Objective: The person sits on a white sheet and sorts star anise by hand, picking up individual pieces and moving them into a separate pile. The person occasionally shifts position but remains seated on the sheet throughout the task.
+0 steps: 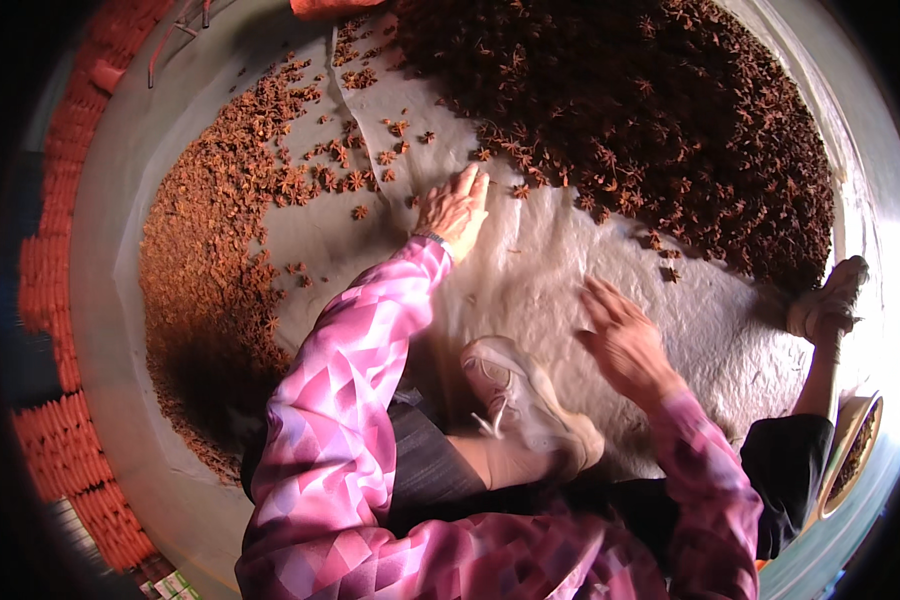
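My left hand [454,210] is stretched flat over a pale plastic sheet [525,240], palm down and holding nothing. Its fingertips are just short of the lower edge of a large pile of dark star anise [622,112]. Loose star anise pods [355,180] lie scattered to the left of that hand. My right hand [624,341], slightly blurred, is over the sheet below the pile, with nothing in it and the fingers partly spread. Left of my left arm is a second heap of lighter brown star anise [202,217], its lower part in shadow.
One pale lace-up shoe [521,397] is on my folded leg between my arms; the other shoe [829,300] touches the dark pile's right end. A tub [829,495] with dark contents stands at the right. Stacked red bundles [64,442] line the left side.
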The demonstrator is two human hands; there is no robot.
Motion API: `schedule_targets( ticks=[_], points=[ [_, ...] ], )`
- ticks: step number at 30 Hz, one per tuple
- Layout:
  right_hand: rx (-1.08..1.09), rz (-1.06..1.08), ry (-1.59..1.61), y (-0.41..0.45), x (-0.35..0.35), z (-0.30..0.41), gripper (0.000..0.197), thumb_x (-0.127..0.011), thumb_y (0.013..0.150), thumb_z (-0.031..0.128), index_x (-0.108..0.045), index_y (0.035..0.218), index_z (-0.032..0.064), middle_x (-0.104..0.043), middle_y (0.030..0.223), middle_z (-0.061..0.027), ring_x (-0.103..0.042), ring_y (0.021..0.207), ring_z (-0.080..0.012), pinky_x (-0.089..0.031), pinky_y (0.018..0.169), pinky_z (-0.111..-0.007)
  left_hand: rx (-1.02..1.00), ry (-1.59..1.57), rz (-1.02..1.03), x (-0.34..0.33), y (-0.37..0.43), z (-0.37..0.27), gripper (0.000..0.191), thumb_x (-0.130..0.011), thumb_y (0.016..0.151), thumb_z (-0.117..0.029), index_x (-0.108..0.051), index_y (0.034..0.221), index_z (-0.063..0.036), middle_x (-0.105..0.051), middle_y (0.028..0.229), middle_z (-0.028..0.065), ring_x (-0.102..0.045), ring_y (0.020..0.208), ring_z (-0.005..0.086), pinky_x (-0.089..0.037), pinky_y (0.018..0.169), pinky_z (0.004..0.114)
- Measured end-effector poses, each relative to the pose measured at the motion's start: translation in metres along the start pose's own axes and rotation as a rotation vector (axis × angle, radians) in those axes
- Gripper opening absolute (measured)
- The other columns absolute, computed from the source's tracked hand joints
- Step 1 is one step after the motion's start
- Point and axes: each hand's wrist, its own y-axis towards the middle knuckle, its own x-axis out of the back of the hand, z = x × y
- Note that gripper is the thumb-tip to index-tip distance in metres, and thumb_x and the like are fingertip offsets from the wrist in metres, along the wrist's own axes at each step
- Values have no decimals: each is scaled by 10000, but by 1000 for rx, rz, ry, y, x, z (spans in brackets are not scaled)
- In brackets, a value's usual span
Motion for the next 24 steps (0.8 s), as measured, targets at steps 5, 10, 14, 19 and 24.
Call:
schedule_targets(
  ticks=[5,10,14,19,24],
  points=[
    [310,-156,-80,105,-60,-2,610,-567,922,322,-462,1434,8,-335,1581,-149,-293,1473,-324,-215,1211,-489,15,-88,-214,-16,22,3,479,-665,899,-289,-567,1346,-145,-492,1436,91,-500,1249,321,-373,1056,490],
    [253,34,-139,-6,-20,-45,451,-735,770,221,-644,1156,7,-489,1434,-152,-406,1384,-316,-383,1103,-457,-108,-18,-270,-19,38,15,159,-711,832,-235,-688,966,-153,-600,1128,35,-526,1120,264,-384,973,454],
    [-185,34,-180,-131,8,-97,417,-775,777,184,-633,1125,2,-614,1195,-177,-582,1096,-364,-473,941,-470,-238,163,-314,-19,51,7,67,-604,871,-146,-647,855,-96,-590,1066,47,-510,1121,259,-377,976,476],
    [-233,-462,-262,5,87,-91,497,-710,866,189,-556,1296,-7,-584,1330,-171,-563,1216,-347,-479,997,-406,-239,99,-289,-19,43,-22,167,-474,932,-132,-615,976,-56,-590,1043,86,-535,1084,298,-416,960,478],
    [-196,-527,-455,127,52,-110,613,-688,849,310,-507,1385,73,-528,1399,-132,-481,1213,-349,-465,934,-443,-731,-401,328,-31,-58,-156,318,-622,898,-281,-595,1115,-50,-581,1082,165,-562,1051,331,-464,918,455]
  ],
)
